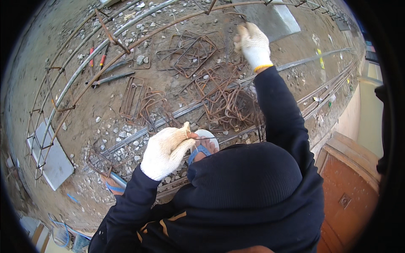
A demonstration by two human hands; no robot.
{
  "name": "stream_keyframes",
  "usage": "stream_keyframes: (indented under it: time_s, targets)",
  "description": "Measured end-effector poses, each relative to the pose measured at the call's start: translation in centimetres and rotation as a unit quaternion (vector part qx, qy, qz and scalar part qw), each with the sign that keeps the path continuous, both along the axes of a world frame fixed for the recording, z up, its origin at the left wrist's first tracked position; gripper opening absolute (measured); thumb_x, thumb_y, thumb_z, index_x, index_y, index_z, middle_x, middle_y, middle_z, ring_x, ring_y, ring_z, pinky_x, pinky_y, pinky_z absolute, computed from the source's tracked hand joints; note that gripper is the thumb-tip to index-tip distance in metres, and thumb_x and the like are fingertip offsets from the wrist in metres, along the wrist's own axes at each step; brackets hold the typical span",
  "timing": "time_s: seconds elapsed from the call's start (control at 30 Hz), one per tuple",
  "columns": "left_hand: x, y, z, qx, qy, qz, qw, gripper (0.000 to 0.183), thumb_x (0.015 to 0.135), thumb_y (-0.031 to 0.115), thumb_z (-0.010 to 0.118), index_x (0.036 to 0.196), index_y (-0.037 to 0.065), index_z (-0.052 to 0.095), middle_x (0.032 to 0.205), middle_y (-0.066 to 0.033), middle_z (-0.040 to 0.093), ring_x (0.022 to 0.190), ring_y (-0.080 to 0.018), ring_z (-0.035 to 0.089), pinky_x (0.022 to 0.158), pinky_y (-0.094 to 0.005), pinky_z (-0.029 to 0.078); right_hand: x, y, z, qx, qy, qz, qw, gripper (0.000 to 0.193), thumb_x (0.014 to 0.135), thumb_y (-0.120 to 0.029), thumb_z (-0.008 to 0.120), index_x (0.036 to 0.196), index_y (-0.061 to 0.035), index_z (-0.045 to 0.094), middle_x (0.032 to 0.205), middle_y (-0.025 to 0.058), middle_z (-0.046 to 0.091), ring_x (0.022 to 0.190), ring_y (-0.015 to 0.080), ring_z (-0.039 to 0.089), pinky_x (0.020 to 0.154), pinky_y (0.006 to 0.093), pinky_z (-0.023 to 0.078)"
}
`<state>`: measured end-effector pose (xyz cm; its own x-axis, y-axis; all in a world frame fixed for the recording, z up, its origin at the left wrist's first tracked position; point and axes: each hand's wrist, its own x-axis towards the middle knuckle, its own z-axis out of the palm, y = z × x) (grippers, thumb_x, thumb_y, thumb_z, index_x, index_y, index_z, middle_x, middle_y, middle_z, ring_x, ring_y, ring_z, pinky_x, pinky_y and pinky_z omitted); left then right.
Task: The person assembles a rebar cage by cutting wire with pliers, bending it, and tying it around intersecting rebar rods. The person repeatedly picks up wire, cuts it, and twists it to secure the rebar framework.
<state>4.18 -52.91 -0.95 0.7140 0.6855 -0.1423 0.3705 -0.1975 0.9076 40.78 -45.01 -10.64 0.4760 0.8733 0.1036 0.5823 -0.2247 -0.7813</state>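
My left hand (166, 152), in a white knitted glove with one bare fingertip showing, is closed in a pinch above my foot. A thin dark wire (206, 138) sticks out from its fingers to the right. My right hand (254, 44), gloved in white with a yellow cuff, reaches far forward, its fingers curled and slightly blurred. What it holds, if anything, cannot be made out. Below and left of it lies a tangled heap of rusty bent rebar stirrups (230, 103). More stirrups (192, 52) are spread on the dirt farther off.
A long rebar cage (63, 90) curves across the left and far side. Red-handled tools (102, 61) and a dark metal bar (113, 78) lie beneath it. Concrete slabs (52, 160) (278, 21), gravel and long straight rods (329, 86) surround me. A brown wooden panel (348, 185) stands at right.
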Motion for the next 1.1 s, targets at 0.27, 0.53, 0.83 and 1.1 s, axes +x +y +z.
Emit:
stream_keyframes:
  time_s: [0.27, 0.53, 0.83, 1.1]
  targets:
    - [0.3, 0.2, 0.2, 0.023, 0.015, 0.017, 0.999, 0.022, 0.085, 0.014, 0.073, 0.105, 0.004, 0.074, 0.085, -0.0129, 0.070, 0.075, -0.0304, 0.066, 0.070, -0.0357, 0.052, 5.7, -3.8, -6.3, -0.396, -0.030, -0.084, 0.914, 0.049, 0.079, -0.038, 0.067, 0.092, 0.0095, 0.072, 0.096, 0.0264, 0.072, 0.093, 0.0358, 0.072, 0.086, 0.0428, 0.054]
    - [0.6, 0.0, -0.8, -0.127, 0.004, 0.137, 0.982, 0.030, 0.092, 0.007, 0.068, 0.121, 0.000, 0.068, 0.103, -0.0126, 0.073, 0.078, -0.0131, 0.064, 0.073, -0.0265, 0.052, 5.7, -4.0, -7.3, -0.178, 0.120, -0.142, 0.966, 0.043, 0.078, -0.022, 0.076, 0.107, 0.0079, 0.064, 0.087, 0.0167, 0.071, 0.077, 0.0249, 0.070, 0.070, 0.0334, 0.055]
    - [3.3, 0.8, -2.7, -0.130, -0.006, 0.161, 0.978, 0.040, 0.097, 0.009, 0.060, 0.137, 0.002, 0.058, 0.081, -0.0055, 0.070, 0.065, -0.0058, 0.059, 0.063, -0.0221, 0.049, 1.8, -2.1, -2.1, -0.109, 0.410, -0.045, 0.904, 0.030, 0.089, -0.026, 0.071, 0.100, 0.0017, 0.065, 0.092, 0.0110, 0.069, 0.073, 0.0188, 0.066, 0.063, 0.0333, 0.051]
    - [4.7, 1.9, -3.9, 0.042, 0.055, 0.113, 0.991, 0.037, 0.096, 0.015, 0.060, 0.130, 0.002, 0.062, 0.071, -0.0087, 0.069, 0.062, -0.0140, 0.065, 0.059, -0.0274, 0.051, -2.0, -2.0, 5.8, -0.120, 0.003, 0.144, 0.982, 0.036, 0.091, -0.032, 0.066, 0.110, -0.0019, 0.067, 0.091, 0.0165, 0.070, 0.075, 0.0252, 0.068, 0.070, 0.0358, 0.053]
